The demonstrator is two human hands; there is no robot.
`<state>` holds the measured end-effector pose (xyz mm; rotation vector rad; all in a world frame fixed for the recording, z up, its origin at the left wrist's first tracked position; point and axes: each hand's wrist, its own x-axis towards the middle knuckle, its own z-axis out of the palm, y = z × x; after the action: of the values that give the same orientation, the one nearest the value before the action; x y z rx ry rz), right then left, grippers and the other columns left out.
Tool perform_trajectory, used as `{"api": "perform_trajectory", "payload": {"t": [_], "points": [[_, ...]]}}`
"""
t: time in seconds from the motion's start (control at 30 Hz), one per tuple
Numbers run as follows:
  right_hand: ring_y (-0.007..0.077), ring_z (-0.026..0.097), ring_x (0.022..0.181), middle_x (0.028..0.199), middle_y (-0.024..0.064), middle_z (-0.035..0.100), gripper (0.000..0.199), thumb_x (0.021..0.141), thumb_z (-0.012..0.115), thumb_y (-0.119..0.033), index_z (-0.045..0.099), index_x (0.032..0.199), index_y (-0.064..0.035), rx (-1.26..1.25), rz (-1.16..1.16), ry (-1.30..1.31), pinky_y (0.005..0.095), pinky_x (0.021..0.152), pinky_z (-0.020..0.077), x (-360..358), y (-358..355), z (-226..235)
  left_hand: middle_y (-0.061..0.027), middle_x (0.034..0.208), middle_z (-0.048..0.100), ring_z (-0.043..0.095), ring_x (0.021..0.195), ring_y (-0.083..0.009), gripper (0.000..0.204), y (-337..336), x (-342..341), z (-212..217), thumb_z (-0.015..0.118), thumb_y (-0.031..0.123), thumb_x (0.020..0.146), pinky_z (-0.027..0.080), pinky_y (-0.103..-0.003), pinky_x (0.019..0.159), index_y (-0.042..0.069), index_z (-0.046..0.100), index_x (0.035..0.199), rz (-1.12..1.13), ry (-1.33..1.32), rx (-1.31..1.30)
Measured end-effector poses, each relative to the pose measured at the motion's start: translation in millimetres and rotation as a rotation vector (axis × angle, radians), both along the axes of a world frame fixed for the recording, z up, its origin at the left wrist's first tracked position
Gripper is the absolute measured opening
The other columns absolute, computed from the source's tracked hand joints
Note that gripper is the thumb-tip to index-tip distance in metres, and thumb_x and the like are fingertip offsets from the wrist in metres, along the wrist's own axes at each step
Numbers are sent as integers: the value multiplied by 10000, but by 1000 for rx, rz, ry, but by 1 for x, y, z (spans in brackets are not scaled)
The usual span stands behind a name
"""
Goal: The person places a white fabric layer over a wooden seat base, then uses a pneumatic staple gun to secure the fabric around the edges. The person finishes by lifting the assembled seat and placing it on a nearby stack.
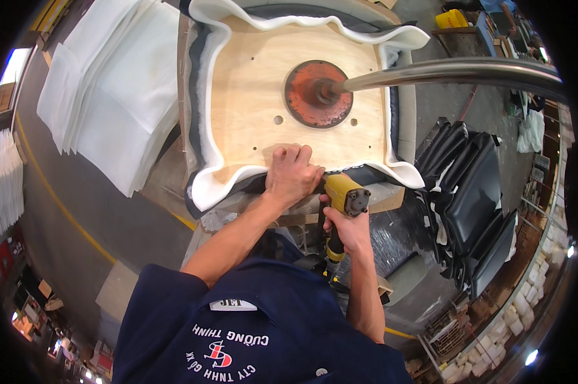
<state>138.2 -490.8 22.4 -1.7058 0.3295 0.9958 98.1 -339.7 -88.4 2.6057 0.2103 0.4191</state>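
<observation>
Yellow-and-black power tool (344, 187) in the right hand (351, 229), at the near edge of a wooden board (232, 121)

Item: the tool, gripped upright. Right fingers were wrapped round its handle; whether one lay on a trigger could not be told. Its long axis ran along the handle, from the wearer's side of those fingers to the yellow head just beyond them. The capped end of the head faced up and back; its nose, hidden, appeared to point away, down at the edge.

Item: the left hand (292, 176), just left of the tool's head and the nearer hand to the board. Its fingers were bent and bunched narrow, over the edge; whether they pinched anything could not be told.

Item: the board, directly ahead of both sets of fingers, almost as deep as wide, its near edge running crosswise; white foam (211, 187) and black cover (369, 175) bordered it.

Item: a red disc (302, 102) on a metal bar (430, 72), beyond the left fingers, resting on the board.

Item: black pieces (465, 185), piled well right of the right fingers.

Item: white sheets (122, 89), stacked well left and beyond the left fingers
</observation>
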Motion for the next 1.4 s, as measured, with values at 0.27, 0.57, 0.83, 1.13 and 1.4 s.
{"api": "perform_trajectory", "payload": {"t": [0.27, 0.57, 0.83, 1.13, 1.4], "points": [[129, 611, 575, 891, 56, 655, 672, 845, 636, 31, 460, 1483, -84, -17, 15, -74, 298, 511, 509, 0, 2, -6, -90, 956, 558, 498, 1004, -307, 277, -3, 7, -1, 714, 326, 857, 371, -476, 895, 102, 738, 696, 4, 1, 51], [143, 647, 758, 1051, 100, 703, 778, 815, 642, 64, 419, 1539, -115, 29, -41, -566, 301, 679, 533, -97, -50, -56, -65, 1010, 553, 482, 1073, -302, 339, 40, 7, 20, 644, 449, 925, 349, -482, 939, 123, 713, 868, -433, 234, -76], [201, 695, 817, 1076, 109, 716, 785, 799, 693, 18, 442, 1531, -107, 77, -105, -348, 326, 757, 568, -83, -47, -41, -72, 1059, 507, 458, 1055, -286, 397, 41, 3, 16, 687, 512, 878, 332, -470, 918, 120, 683, 813, -512, 146, 113], [118, 606, 635, 1067, 117, 712, 786, 849, 655, 100, 402, 1566, -100, 114, -133, -73, 270, 557, 524, -21, -23, -4, -41, 1009, 538, 471, 1041, -260, 361, 31, 0, 5, 724, 442, 869, 336, -457, 898, 131, 684, 690, -372, -6, 99], [106, 596, 628, 1058, 104, 709, 809, 848, 657, 75, 371, 1584, -101, 59, -7, -75, 274, 556, 520, -14, -10, -2, -32, 975, 542, 483, 1019, -263, 334, 26, 1, 4, 752, 401, 844, 325, -456, 883, 133, 671, 662, -248, -12, 43]]}}
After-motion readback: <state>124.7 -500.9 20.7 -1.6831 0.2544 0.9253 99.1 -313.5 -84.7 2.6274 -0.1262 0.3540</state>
